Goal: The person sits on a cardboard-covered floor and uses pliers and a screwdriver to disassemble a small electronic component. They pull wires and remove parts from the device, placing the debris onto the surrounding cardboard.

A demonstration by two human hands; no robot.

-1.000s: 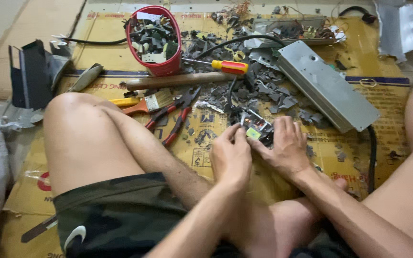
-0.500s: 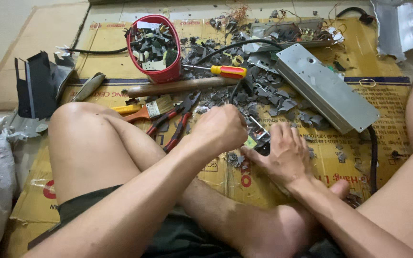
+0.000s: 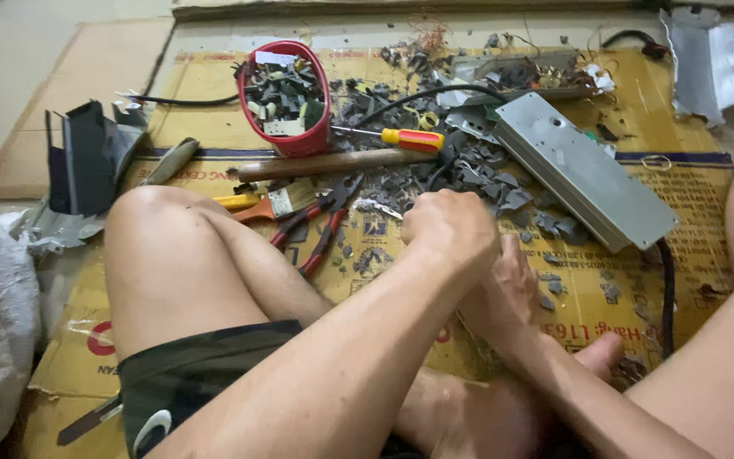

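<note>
1. The right hand (image 3: 507, 293) is resting low on the flattened brown cardboard sheet (image 3: 214, 136); its grip cannot be told.
2. The left hand (image 3: 448, 231) is curling into a fist above it, contents hidden.
3. Dark grey broken fragments (image 3: 486, 178) are lying just beyond.
4. The red plastic bowl (image 3: 299, 140) is sitting farther back.

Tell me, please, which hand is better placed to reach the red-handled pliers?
Probably the left hand: it is nearer the pliers, while the right hand sits behind it.
</note>
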